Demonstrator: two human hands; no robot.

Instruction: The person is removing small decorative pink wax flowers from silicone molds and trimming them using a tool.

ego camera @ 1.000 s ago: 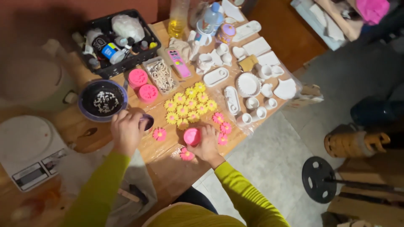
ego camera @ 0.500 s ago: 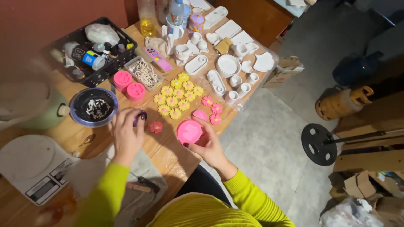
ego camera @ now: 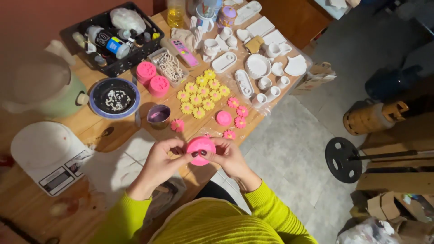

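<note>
- I hold a round pink mould (ego camera: pixel 200 149) in front of me, just over the near edge of the wooden table (ego camera: pixel 92 131).
- My left hand (ego camera: pixel 159 163) curls its fingers around the mould's left side, thumb pressed to it.
- My right hand (ego camera: pixel 228 156) pinches the right side, dark-painted nails against the pink.
- Just beyond the mould lie pink flower casts (ego camera: pixel 239 110) and a small pink round piece (ego camera: pixel 223 118).
- Further on, a cluster of yellow flower casts (ego camera: pixel 199 94) sits in rows.
- Left of these stands a small metal cup (ego camera: pixel 158 115) with purple inside, then a blue-rimmed dark bowl (ego camera: pixel 114 97).
- Two more pink moulds (ego camera: pixel 153 77) stand by a black basket (ego camera: pixel 111 35) of bottles.
- White cast dishes and cups (ego camera: pixel 260 68) fill the table's right end.
- A white kitchen scale (ego camera: pixel 47 156) lies at my left.
</note>
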